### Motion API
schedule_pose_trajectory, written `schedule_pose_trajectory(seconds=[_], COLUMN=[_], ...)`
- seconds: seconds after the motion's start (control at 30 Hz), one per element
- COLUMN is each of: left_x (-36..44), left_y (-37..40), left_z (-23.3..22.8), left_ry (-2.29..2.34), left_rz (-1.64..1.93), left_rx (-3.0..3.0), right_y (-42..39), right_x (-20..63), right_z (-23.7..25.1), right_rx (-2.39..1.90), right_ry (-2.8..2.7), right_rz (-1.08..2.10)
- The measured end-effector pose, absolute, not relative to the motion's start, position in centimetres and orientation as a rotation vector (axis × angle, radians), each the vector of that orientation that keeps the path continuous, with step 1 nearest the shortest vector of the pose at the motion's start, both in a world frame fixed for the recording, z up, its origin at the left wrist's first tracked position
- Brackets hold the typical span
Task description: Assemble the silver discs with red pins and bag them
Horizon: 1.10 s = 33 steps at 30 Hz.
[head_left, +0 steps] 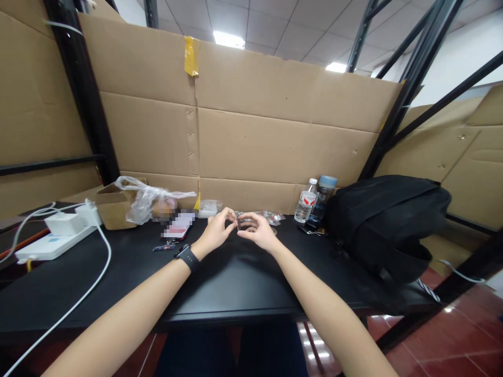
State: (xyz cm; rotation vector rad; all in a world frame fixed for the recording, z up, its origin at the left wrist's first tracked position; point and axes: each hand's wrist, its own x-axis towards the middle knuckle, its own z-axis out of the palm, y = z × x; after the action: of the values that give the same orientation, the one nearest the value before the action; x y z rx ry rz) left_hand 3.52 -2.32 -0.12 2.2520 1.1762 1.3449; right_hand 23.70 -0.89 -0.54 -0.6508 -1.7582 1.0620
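Note:
My left hand [217,230] and my right hand [257,231] meet over the far middle of a black table [236,283]. Together they pinch a small dark object [242,223] between their fingertips; it is too small to identify. A black watch [187,257] sits on my left wrist. Just behind the hands lie small clear plastic packets [271,216].
A black backpack [387,220] fills the table's right end, with two bottles [314,200] beside it. At left are a white power strip [51,241] with cable, a cardboard box [113,207] and a plastic bag [151,201]. Cardboard walls [275,131] close the back.

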Motion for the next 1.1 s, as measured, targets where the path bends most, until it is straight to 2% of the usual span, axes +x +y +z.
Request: schedule_pose_trajectory(seconds=[0.33,0.6,1.1], left_x=[3.68,4.02,3.86], left_y=[-2.72,-2.41,-3.12], left_z=[0.20,-0.06,0.70], left_ry=[1.204,1.021,1.083], left_rz=[1.326,1.385,1.482], left_rx=[2.288,2.241,2.263], right_y=[-1.21,-0.76,-1.44], right_x=[23.48,23.51,23.50], right_z=[-0.35,-0.75,-0.06], right_rx=[-0.659,-0.647,-0.650], right_ry=[-1.724,-1.659,-1.605], right_rz=[1.102,1.105,1.160])
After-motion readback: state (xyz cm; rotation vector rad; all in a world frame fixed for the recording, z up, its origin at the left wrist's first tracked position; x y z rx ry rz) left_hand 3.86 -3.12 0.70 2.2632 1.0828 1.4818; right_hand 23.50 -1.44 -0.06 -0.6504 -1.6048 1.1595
